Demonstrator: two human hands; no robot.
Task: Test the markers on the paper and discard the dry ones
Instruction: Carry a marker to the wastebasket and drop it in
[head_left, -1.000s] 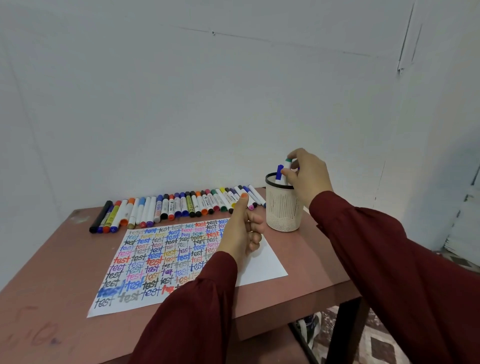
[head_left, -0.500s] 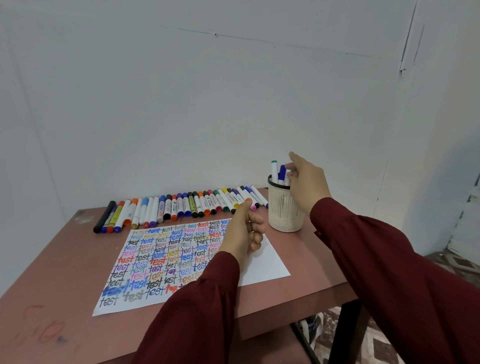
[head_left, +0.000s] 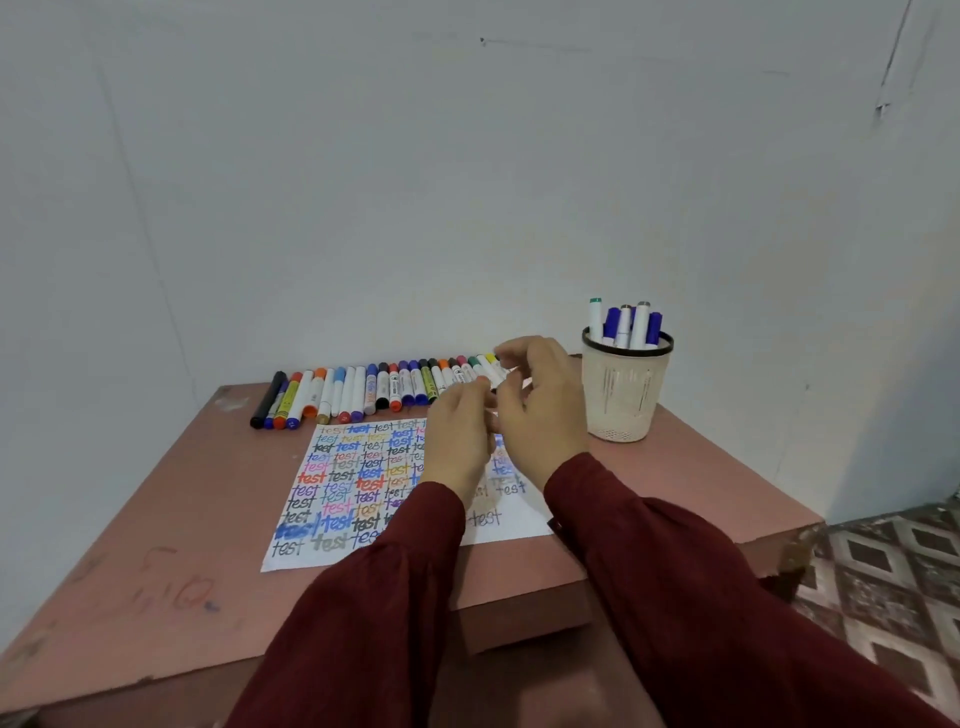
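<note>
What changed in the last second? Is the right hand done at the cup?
The right hand let go of the markers in the cup and swung left to meet the left hand, which keeps holding its orange-tipped marker above the paper. Cup, paper and row of markers stayed put.

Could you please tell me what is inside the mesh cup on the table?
Markers stand upright inside the mesh cup: blue-capped ones, plus white barrels with green and grey ends poking above its rim. The wall hides their lower parts and the cup's bottom.
</note>
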